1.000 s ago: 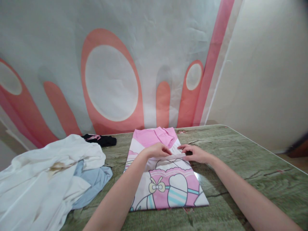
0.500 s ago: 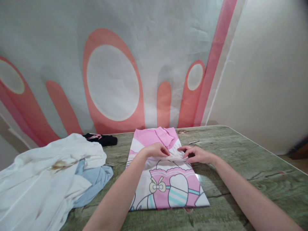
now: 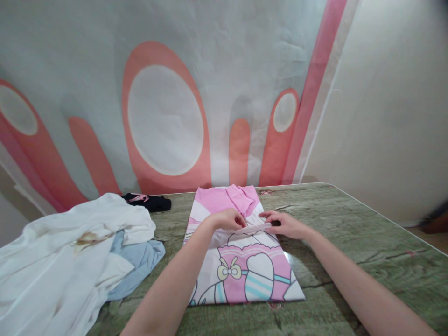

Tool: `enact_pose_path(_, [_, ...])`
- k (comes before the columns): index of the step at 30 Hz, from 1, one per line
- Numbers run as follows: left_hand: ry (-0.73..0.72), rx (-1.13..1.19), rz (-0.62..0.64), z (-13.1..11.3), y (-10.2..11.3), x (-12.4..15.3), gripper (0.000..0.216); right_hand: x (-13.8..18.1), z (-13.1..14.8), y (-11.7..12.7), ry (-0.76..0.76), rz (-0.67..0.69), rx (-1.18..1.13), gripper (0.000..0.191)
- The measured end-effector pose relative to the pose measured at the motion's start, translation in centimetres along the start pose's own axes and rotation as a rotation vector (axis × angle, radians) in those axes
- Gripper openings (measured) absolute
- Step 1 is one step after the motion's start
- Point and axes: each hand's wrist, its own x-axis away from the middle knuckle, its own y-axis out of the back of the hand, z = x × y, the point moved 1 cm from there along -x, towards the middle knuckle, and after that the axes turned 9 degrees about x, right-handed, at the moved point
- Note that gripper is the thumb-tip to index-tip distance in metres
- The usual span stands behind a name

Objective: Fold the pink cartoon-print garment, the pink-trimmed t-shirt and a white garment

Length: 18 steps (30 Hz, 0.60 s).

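A pink and white T-shirt [image 3: 259, 273] with a cartoon print lies folded into a long narrow panel on the table. A light band of its cloth crosses the middle, and both hands are at this edge. My left hand [image 3: 227, 219] has its fingers curled down on the left part of the band, with the fingertips partly hidden. At the band's right end, my right hand [image 3: 284, 225] pinches the cloth between thumb and fingers. Plain pink cloth forms the shirt's far end, beyond the hands.
White clothes [image 3: 70, 252] lie heaped on the left, with a light blue garment [image 3: 140, 266] partly under them. Behind the heap is a small black item with pink trim [image 3: 152, 202]. The wood-patterned table [image 3: 350, 233] ends at a wall with a pink-patterned covering [image 3: 168, 112].
The band of cloth between my hands has become straighter and smoother, its right end slightly higher. My hands have barely moved.
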Motion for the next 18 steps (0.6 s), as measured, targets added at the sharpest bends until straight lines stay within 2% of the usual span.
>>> enact_pose_path(9, [0.001, -0.095, 0.017, -1.3, 0.1, 0.8, 0.023, -0.1, 0.3, 0.2, -0.050, 0.000, -0.018, 0.033])
enact_pose_path(18, [0.063, -0.215, -0.033, -1.8, -0.2, 0.9, 0.022, -0.3, -0.3, 0.0, -0.061, -0.036, -0.013, 0.024])
